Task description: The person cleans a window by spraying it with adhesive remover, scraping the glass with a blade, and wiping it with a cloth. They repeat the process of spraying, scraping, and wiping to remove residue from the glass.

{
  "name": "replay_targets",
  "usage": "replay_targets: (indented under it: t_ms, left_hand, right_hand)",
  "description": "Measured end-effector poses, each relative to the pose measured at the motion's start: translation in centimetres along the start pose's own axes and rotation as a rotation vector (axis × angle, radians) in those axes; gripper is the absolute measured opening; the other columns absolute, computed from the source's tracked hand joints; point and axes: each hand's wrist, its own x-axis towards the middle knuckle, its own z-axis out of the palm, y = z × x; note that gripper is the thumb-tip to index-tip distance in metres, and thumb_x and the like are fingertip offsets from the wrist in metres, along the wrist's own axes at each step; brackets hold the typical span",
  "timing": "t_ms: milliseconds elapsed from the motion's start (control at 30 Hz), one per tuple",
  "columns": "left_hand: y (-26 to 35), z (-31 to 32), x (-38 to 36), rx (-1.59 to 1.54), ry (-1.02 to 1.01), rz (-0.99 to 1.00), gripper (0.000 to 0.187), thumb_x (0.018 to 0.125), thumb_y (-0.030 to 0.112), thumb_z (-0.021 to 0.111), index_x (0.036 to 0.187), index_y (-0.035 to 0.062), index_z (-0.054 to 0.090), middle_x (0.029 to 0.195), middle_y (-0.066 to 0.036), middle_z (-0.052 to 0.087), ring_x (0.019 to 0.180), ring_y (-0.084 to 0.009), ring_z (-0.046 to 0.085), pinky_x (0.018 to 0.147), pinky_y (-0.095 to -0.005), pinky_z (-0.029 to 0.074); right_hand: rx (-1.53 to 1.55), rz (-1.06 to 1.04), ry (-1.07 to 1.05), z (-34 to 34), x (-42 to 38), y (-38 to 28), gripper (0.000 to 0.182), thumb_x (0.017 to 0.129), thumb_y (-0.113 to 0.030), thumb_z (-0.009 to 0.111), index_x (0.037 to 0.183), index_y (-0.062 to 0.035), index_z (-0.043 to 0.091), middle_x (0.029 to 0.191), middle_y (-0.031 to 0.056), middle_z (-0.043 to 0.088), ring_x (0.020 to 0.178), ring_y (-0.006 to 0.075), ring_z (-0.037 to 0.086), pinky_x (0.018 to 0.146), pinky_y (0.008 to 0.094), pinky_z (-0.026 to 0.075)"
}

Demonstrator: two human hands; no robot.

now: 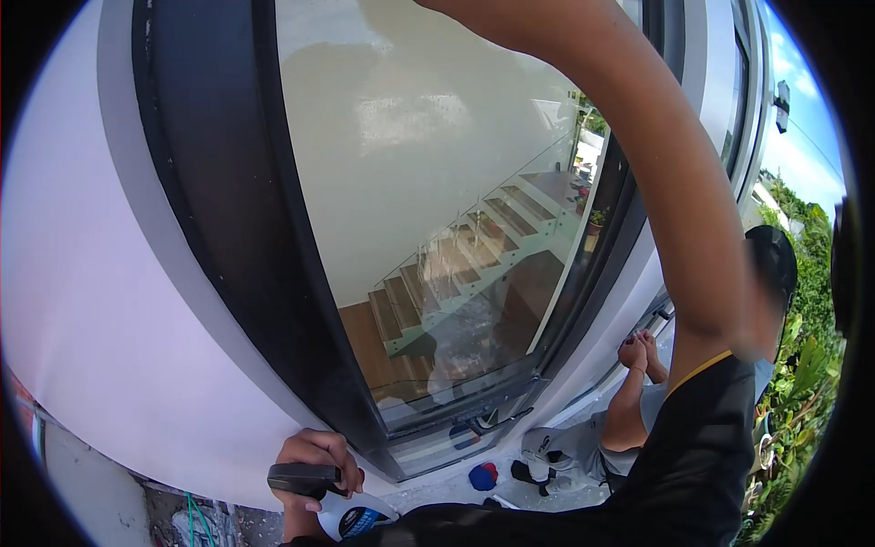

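Note:
At the bottom left, my left hand [314,458] is closed round the black top of a spray bottle [351,512] with a white body and a blue label. The wall's lower edge is just beside it. My right arm reaches up across the window at the upper right. Only the edge of my right hand [456,7] shows at the top of the view, so its fingers and anything in them are hidden. Before me stands a tall glass pane [392,164] in a dark frame [223,182], with reflections and a staircase visible through it.
A co-worker [638,401] in a dark cap crouches at the right, both hands together near another window frame. A blue and red item [483,475] lies on the white ledge below. Green plants [807,365] line the far right; debris and a green hose [191,520] are at lower left.

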Motion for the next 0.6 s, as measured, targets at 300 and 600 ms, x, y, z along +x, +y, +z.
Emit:
replay_targets:
  t_ms: [300,600]
  left_hand:
    - [0.5,0.0,0.5,0.008,-0.018,-0.012,0.037,0.060,0.015,0.080,0.084,-0.0103,0.067,0.072,-0.014,0.053,0.064,-0.0330,0.069,0.069,-0.0456,0.060]
    - [0.6,0.0,0.4,0.006,-0.035,-0.010,0.036,0.061,0.016,0.080,0.083,-0.0095,0.067,0.072,-0.013,0.054,0.064,-0.0327,0.069,0.068,-0.0453,0.060]
  right_hand:
    - [-0.200,-0.140,0.252,1.7,-1.2,3.7,0.016,0.089,-0.013,0.061,0.085,0.0021,0.062,0.077,0.0207,0.065,0.081,0.0388,0.065,0.077,0.0441,0.051]
    - [-0.146,0.130,0.072,-0.8,-1.6,1.6,0.023,0.090,-0.016,0.061,0.089,0.0058,0.066,0.078,0.0208,0.067,0.078,0.0333,0.067,0.074,0.0403,0.052]
